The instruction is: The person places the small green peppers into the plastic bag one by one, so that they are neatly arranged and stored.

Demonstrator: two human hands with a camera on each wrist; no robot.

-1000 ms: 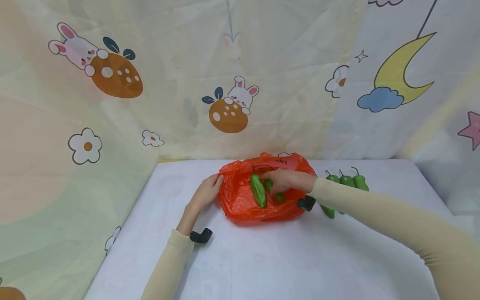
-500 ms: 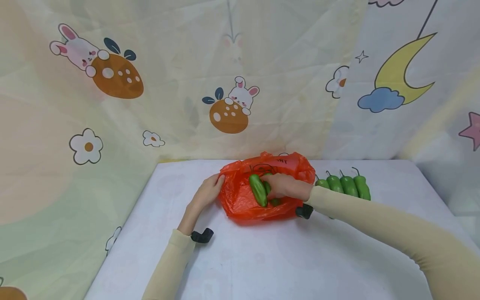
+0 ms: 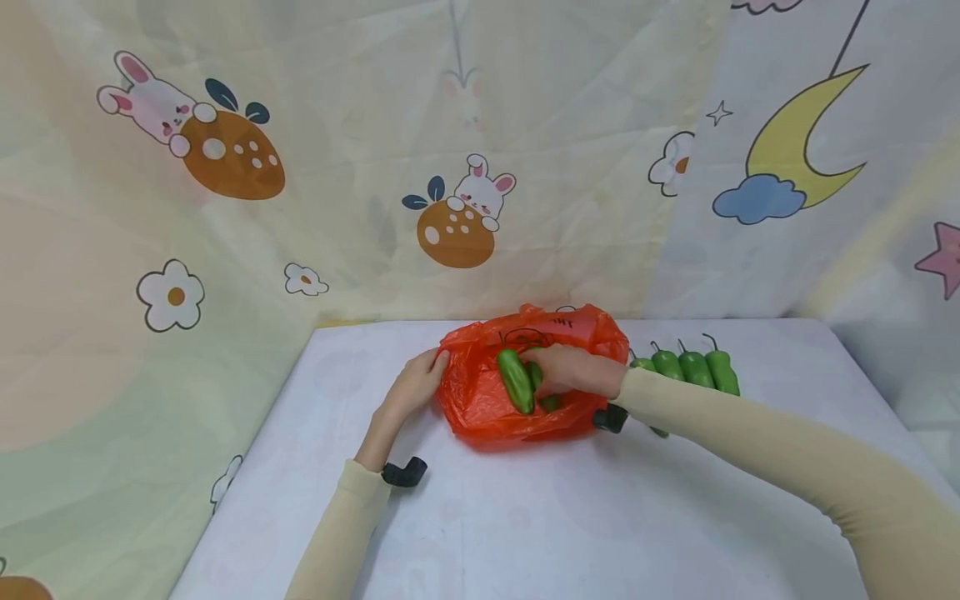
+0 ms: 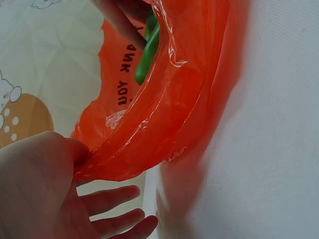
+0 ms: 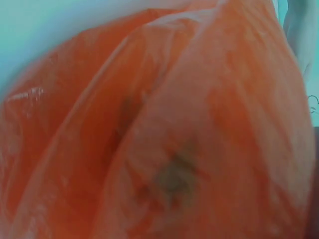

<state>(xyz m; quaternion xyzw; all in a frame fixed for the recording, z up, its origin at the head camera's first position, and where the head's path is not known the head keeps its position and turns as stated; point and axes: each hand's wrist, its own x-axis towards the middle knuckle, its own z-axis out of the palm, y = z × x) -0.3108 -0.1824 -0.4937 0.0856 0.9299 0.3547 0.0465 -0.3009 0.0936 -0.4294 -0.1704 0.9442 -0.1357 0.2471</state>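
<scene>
An orange-red plastic bag lies spread open on the table. My left hand pinches its left rim between thumb and forefinger; the left wrist view shows the other fingers stretched out below. One long green pepper lies inside the bag. Right beside it, a second green pepper is partly covered by my right hand, which reaches in and grips it with bent fingers. From the left wrist, a green pepper shows behind the bag's rim. Bag plastic fills the blurred right wrist view, hiding that hand.
To the right of the bag, several green peppers lie in a row, stems away from me, partly hidden by my right sleeve. A printed cloth hangs behind the white table.
My right hand has shifted slightly down inside the bag, and the pepper under it has moved a little left. My right forearm sits lower, so more of the row shows. The left hand stays put.
</scene>
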